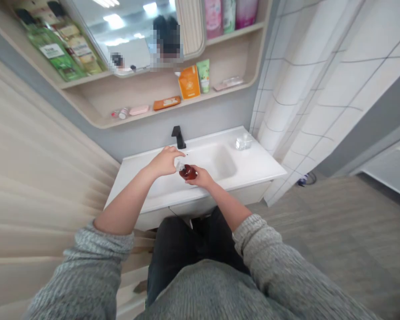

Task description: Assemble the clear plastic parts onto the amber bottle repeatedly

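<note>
Your left hand (165, 161), fingers (174, 153) clamped on a pale bottle top (179, 165); your right hand (202, 177), fingers (195, 174) clamped round a squat amber bottle (188, 172); both above the white table (253, 165), near a black faucet (178, 137)

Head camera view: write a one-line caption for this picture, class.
Left hand and right hand hold an amber bottle over a white sink.

1. The bottle (188, 172) is glossy reddish-brown, and its top (179, 166) is whitish.
2. The sink counter (256, 166) is plain white.
3. The faucet (178, 137) is matte black.
4. The sweater sleeve (266, 249) is heathered grey.
5. The wall tiles (306, 89) are white, with a dark grid.
6. Along the shelf (146, 92), toward its left end, lies a pink soap bar (139, 110); mid-shelf stand an orange pouch (189, 82) and a pale green tube (203, 75).
</note>
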Demonstrator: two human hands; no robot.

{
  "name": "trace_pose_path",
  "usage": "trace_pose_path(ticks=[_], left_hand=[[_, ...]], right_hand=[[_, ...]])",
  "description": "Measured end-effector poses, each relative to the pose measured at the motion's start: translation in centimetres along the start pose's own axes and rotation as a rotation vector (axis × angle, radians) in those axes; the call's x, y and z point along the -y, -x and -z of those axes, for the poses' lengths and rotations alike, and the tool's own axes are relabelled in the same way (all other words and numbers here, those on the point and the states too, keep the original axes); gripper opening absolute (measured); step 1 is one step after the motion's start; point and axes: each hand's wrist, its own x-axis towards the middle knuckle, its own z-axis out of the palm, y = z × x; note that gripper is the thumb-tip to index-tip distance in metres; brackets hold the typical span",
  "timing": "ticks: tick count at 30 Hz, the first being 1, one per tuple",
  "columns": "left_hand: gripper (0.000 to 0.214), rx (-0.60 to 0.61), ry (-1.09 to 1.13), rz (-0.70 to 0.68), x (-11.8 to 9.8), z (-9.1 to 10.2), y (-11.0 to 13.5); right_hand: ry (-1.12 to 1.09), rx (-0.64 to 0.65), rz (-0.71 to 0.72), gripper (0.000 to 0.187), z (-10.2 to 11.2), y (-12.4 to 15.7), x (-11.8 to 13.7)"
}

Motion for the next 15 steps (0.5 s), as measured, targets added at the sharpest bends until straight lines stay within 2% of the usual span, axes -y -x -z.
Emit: trace_pose_path(ticks=[15], left_hand=[[0.058,0.05,-0.089,-0.007,-1.6,1.2,-0.6]], right_hand=[[0.004,-0.015,0.01,0.087,0.0,0.0,0.0]])
